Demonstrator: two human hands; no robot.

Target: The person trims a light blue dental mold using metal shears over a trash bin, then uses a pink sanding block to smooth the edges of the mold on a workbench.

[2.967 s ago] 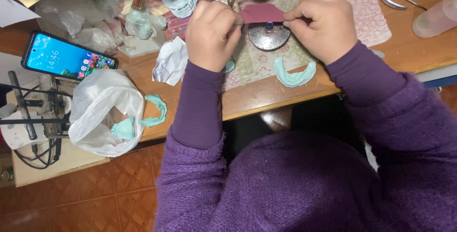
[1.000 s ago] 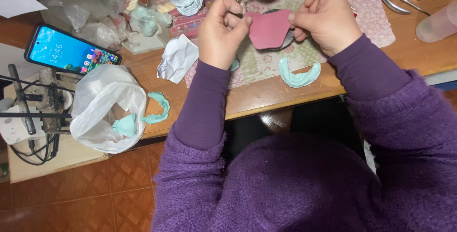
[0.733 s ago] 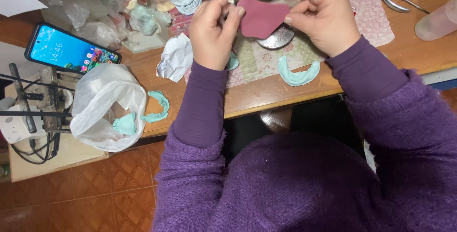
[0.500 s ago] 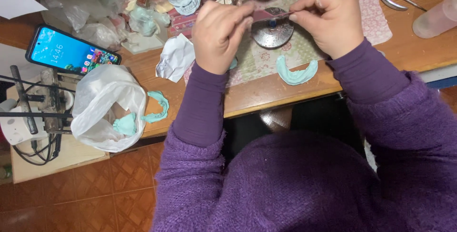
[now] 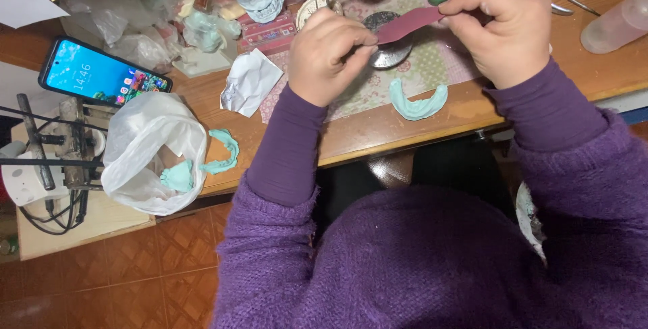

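Both hands, the left hand (image 5: 332, 56) and right hand (image 5: 503, 22), pinch opposite ends of a thin, dark pink wax sheet (image 5: 408, 24), held bowed above the wooden bench (image 5: 378, 130). Clutter crowds the far side; a pale green dental mould (image 5: 418, 103) lies near the bench's front edge.

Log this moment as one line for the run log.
left hand: pinches pink sheet | right hand: pinches other end | below: round metal dish

phone (image 5: 101, 74) lit | crumpled paper (image 5: 248, 86) | white bag (image 5: 152, 153) at desk edge
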